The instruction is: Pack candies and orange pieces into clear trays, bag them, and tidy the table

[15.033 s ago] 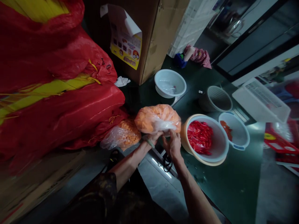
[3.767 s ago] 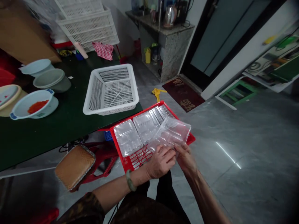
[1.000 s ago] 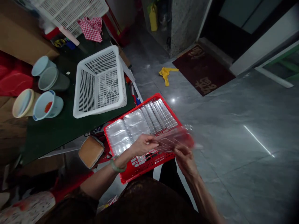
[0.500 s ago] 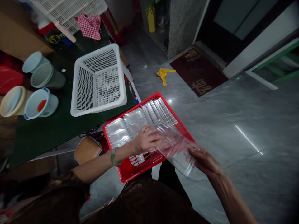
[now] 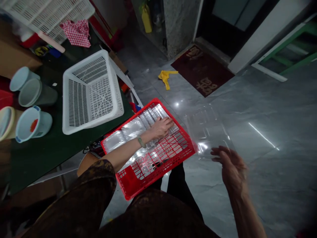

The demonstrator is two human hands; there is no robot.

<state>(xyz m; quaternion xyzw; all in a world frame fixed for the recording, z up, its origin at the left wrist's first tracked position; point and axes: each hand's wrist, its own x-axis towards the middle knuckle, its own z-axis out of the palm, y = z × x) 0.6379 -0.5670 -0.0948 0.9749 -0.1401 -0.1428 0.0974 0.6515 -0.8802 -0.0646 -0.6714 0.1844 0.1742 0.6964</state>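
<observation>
A red slotted basket (image 5: 158, 162) rests on my lap and holds rows of stacked clear plastic trays (image 5: 133, 127). My left hand (image 5: 162, 127) lies on the far stack, fingers stretched flat over the trays. My right hand (image 5: 230, 167) is out to the right of the basket, over the grey floor. Its fingers curl on the near edge of a single clear plastic tray (image 5: 206, 130) that it holds up, opened out and apart from the stacks.
A green table (image 5: 49, 148) at the left carries a white slotted basket (image 5: 91, 92), several plastic bowls (image 5: 32, 124) and a red checked cloth (image 5: 76, 33). A brown stool cushion (image 5: 84, 162) sits below it. A yellow rag (image 5: 165, 76) and a dark red doormat (image 5: 201, 71) lie on the floor.
My right hand has carried one clear tray away from the basket to the right. My left hand has let go of it and dropped onto the stacks in the basket.
</observation>
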